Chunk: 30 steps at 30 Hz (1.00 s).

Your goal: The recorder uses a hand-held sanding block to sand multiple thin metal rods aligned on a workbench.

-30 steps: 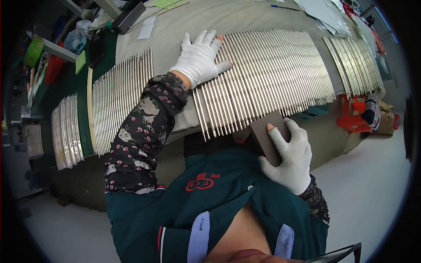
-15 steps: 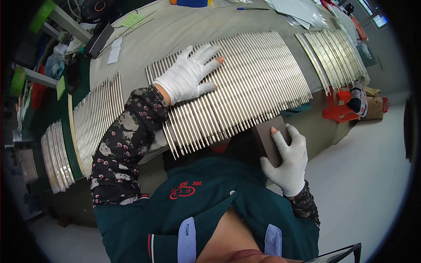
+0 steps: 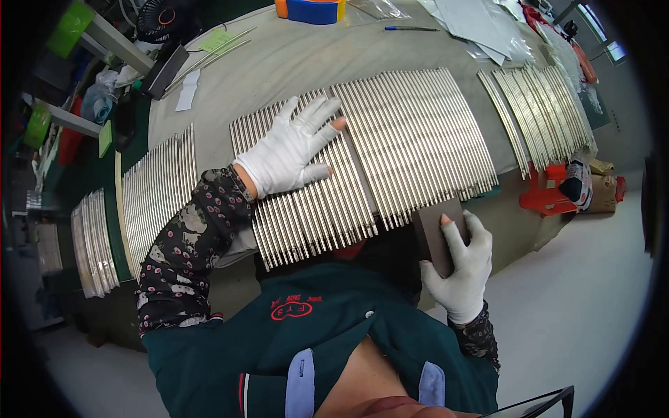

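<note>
My left hand (image 3: 289,150), in a white glove with some bare fingertips, lies flat with fingers spread on a row of thin silvery metal rods (image 3: 317,223). Right of it, across a narrow gap, a wider row of the same rods (image 3: 421,132) lies side by side. In my right hand (image 3: 463,265), also gloved, is a dark brown rectangular block (image 3: 437,237). Thumb and fingers grip it by its sides, and its far end is at the near ends of the wider row. Whether block and rods touch, I cannot tell.
More rods (image 3: 547,115) lie at the table's right end, others (image 3: 164,188) on the left. Bundled rods (image 3: 94,244) sit further left. A blue pen (image 3: 411,28), an orange-and-blue holder (image 3: 313,10) and plastic bags are at the back. A red stool (image 3: 543,191) stands beyond the right edge.
A gap has opened in the middle row of rods; the part under my left hand now sits apart on the left. My right hand still grips the block. The whole view has shifted slightly.
</note>
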### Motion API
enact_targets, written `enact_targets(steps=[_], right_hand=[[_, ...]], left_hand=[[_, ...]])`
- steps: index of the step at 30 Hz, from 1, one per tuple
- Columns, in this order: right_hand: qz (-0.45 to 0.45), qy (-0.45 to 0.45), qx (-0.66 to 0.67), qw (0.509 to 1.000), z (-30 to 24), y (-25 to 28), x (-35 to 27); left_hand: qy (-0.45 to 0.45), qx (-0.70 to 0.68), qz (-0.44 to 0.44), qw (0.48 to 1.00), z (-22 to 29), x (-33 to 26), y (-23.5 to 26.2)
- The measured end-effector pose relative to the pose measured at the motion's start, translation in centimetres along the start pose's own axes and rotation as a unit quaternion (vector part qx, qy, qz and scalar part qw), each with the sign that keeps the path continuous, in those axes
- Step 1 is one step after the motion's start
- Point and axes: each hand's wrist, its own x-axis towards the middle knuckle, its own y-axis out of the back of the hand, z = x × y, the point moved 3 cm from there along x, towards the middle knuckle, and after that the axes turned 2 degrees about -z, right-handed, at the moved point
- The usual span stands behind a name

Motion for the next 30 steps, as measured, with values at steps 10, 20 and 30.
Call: enact_targets(steps=[10,20,30], right_hand=[[0.162,0.028,-0.118,0.979,6.2,1.1,8.3],[0.083,-0.06,-0.284,0.953,13.9,-0.6,20.3],[0.0,0.39,0.026,0.92,-4.6,12.6,7.8]], left_hand=[[-0.101,-0.112,-0.089,0.985,8.9,0.1,-0.4],[0.109,-0.083,-0.071,0.988,6.0,-7.0,2.8],[0.298,-0.038,-0.034,0.953,6.6,-10.3,1.4]])
